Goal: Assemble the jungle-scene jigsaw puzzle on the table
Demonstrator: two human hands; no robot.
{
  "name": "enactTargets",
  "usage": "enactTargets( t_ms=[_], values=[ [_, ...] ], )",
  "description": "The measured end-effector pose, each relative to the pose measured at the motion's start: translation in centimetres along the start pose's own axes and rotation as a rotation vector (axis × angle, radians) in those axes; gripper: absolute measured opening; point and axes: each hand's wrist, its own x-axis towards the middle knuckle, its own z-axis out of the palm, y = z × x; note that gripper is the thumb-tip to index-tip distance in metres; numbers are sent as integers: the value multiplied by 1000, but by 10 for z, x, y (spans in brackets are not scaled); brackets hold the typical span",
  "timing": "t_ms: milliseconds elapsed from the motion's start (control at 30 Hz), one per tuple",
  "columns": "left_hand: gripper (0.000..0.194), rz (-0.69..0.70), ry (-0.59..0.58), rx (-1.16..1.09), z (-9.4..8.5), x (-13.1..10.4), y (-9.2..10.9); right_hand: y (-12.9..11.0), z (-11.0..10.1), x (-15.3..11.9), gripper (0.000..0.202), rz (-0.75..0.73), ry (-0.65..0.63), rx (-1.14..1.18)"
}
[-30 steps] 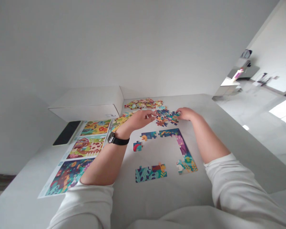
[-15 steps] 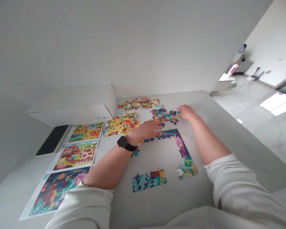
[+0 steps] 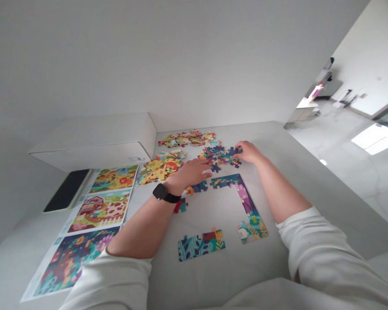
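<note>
"Poses?"

"Left hand [image 3: 192, 173], palm down, fingers loosely spread, by the dark-blue jigsaw pieces [image 3: 217, 156] on the desk [image 3: 210, 275]; right hand [image 3: 249, 153] curls its fingers at their right edge, pinching or not, can't tell."

"Writing?"

"Carton label [image 3: 141, 159], too small."

Table layout, wall behind.
Box [image 3: 87, 140] stood at far left of the table [image 3: 215, 215]; phone [image 3: 67, 190] lay before it, left of the printed sheets [image 3: 100, 209], which ran in a column toward the near edge. Far pile [image 3: 187, 139] sat right of the box, near the wall [image 3: 200, 64]. Left pile [image 3: 160, 168] lay before it, right of the sheets; right pile [image 3: 220, 156] across from that. Nearer in, joined sections ringed an open patch: long section [image 3: 248, 208] at far side and right, near section [image 3: 201, 246] in front, two small sections [image 3: 181, 206] at far left, partly hidden.
</note>
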Motion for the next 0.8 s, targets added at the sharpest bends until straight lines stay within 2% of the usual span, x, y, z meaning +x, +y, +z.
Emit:
enactTargets(
  t_ms=[200,300,400,533,667,800],
  values=[
    [43,-30,8,-5,4,-1,-4,-9,-1,-6,30,6,56,124],
    [46,-13,18,-39,-2,-2,-3,-12,-5,-8,21,9,93,224],
    [45,6,70,-86,-21,-6,3,-15,-13,-11,17,15,119,396],
    [42,-36,221,-124,-57,-21,19,-31,-31,-26,15,-28,146,697],
    [42,-127,335,-175,-91,-52,36,-58,-51,-55,23,-94,106,930],
    [40,-227,431,-306,-114,-86,55,-86,-66,-86,29,-175,39,1023]
  ],
)
